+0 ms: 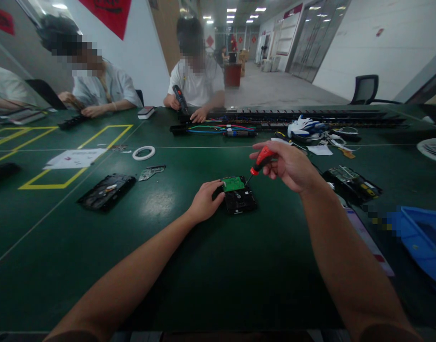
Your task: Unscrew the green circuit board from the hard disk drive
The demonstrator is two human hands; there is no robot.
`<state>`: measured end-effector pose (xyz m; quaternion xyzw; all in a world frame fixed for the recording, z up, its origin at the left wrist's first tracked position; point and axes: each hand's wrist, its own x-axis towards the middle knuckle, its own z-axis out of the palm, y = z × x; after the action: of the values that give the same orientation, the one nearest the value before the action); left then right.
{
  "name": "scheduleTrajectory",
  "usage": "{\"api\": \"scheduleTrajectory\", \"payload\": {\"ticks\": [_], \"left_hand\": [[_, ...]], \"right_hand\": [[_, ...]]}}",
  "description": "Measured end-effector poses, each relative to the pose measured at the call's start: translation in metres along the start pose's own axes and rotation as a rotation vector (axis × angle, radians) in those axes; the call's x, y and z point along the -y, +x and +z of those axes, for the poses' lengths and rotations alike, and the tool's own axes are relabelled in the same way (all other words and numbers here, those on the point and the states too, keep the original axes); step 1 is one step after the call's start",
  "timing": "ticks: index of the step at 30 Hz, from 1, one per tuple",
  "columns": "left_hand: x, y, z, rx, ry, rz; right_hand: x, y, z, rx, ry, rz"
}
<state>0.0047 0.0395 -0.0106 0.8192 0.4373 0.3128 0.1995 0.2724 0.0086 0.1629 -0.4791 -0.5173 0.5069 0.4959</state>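
A black hard drive [240, 202] with a green circuit board [234, 184] lies flat on the green table. My left hand [207, 202] grips its left edge, fingers at the far corner and thumb at the near side. In my right hand [284, 164] is a red-handled screwdriver [263, 159], its fingers closed around the handle. The screwdriver slants down to the left, and its tip meets the drive near the right edge of the green board; whether it sits in a screw is too small to tell.
Another black drive [107, 191] and a loose circuit board [151, 172] lie left, near a white tape roll [144, 152]. To the right are another dark device [353, 184], a blue bin [424, 237] and gloves [305, 127]. Across the table, a person [196, 85] holds a power screwdriver [180, 99].
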Motion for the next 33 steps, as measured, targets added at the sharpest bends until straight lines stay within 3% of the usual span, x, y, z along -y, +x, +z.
{"api": "scheduleTrajectory", "payload": {"ticks": [9, 19, 29, 33], "left_hand": [[0.000, 0.000, 0.000, 0.005, 0.001, 0.002], [-0.001, 0.000, -0.001, 0.004, -0.004, 0.004], [0.000, 0.000, 0.000, -0.002, 0.008, -0.006], [0.000, 0.000, -0.001, -0.002, 0.004, -0.001]], "right_hand": [[-0.001, 0.000, 0.001, 0.106, 0.134, 0.082], [-0.001, -0.001, 0.000, 0.107, 0.163, 0.120], [-0.005, 0.002, -0.010, 0.011, -0.142, -0.080], [-0.010, 0.006, -0.010, 0.002, -0.104, -0.103]]}}
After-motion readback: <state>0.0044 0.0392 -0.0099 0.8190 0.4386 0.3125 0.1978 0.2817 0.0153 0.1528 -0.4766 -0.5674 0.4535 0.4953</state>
